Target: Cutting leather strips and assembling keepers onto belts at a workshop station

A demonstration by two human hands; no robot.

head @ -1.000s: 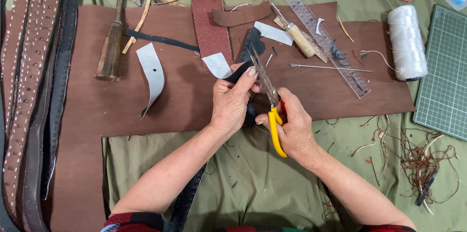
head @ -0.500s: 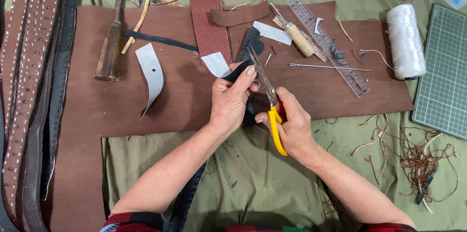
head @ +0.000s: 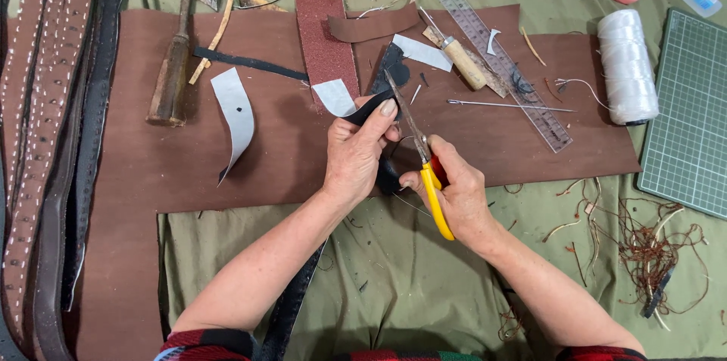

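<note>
clamped between our left hand thumb and fingers is a black leather strip, held just above the brown leather sheet on the desk. our right hand has its grip closed around yellow-handled scissors, blades meeting the strip, with a white curved piece and a wooden-handled tool well to the left
</note>
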